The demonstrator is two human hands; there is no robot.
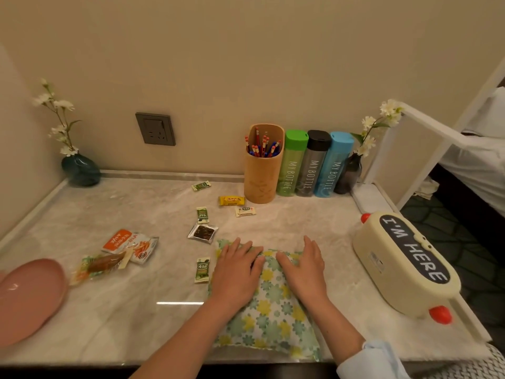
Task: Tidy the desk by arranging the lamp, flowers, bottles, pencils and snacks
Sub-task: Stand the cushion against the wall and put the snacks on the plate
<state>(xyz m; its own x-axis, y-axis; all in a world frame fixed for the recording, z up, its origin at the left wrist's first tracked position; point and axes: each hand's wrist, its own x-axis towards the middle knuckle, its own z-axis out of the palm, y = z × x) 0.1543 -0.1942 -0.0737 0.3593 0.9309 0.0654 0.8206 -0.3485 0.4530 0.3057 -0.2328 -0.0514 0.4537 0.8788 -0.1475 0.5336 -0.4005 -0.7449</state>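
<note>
- I count three bottles beyond my hands, standing in a row against the wall: a green bottle (291, 162), a grey bottle (311, 164) and a blue bottle (334, 165), each touching its neighbour.
- One pencil holder (262, 170) stands just left of the green bottle, full of red and blue pencils (263, 147).
- I see two flower vases: a teal vase (80, 169) far beyond my left hand in the corner, and a dark vase (351, 173) just right of the blue bottle.
- One cream lamp (404, 263) lettered "I'M HERE" lies on its side to the right of my right hand.
- Snacks lie scattered beyond and left of my left hand: I count three small green packets (202, 214), one yellow sweet (231, 200), one white sweet (245, 211), one dark brownie pack (203, 233), one orange-and-white pouch (131, 244) and one clear sausage pack (99, 266).
- One pink plate (30, 299) sits far left, at the bench (136, 324) edge.
- My left hand (236, 272) and right hand (303, 269) both lie flat, fingers spread and released, palms pressing on one floral cloth (269, 318) near the bench front; neither grasps anything.
</note>
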